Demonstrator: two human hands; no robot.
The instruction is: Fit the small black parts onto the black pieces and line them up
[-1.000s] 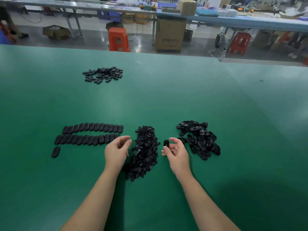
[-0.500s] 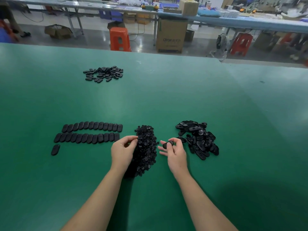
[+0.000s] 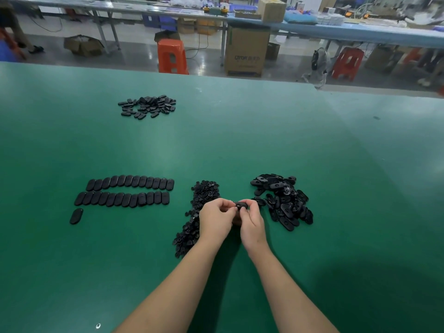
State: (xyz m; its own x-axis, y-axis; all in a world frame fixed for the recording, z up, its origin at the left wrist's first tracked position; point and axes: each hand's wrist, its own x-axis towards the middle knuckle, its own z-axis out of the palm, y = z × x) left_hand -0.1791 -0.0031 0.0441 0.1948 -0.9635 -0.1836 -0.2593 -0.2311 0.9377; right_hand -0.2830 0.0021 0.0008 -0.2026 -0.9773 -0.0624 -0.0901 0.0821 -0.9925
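1. Green table (image 3: pixel 240 140): broad flat work surface filling most of the head view; all listed parts lie on it.
2. Left hand (image 3: pixel 216 218): raised just above the table, fingers curled inward, fingertips meeting the oval black piece at its left end. Whether a small part sits between the fingertips cannot be told.
3. Right hand (image 3: pixel 252 223): beside the left hand and touching it, thumb and fingers pinching the oval black piece from the right.
4. Oval black piece (image 3: pixel 241 205): held between both hands, above the gap between the two near heaps; a round hole shows on its upper face.
5. Heap of small black parts (image 3: pixel 204 195): long narrow pile running toward the viewer, partly hidden behind the left hand and forearm.
6. Heap of loose black pieces (image 3: pixel 284 203): jumbled oval plates just right of the hands, overlapping at all angles.
7. Upper row of finished pieces (image 3: pixel 131 182): ovals laid side by side, touching, left of the small-parts heap.
8. Lower row of finished pieces (image 3: pixel 122 198): same arrangement, directly below the upper row.
9. Single oval piece (image 3: pixel 76 215): lying alone under the left end of the lower row.
10. Far heap of black pieces (image 3: pixel 147 106): scattered cluster well apart, toward the table's far edge.
11. Orange stool (image 3: pixel 172 56): on the floor beyond the table.
12. Cardboard box (image 3: pixel 246 50): on the floor right of the stool, under a long bench.
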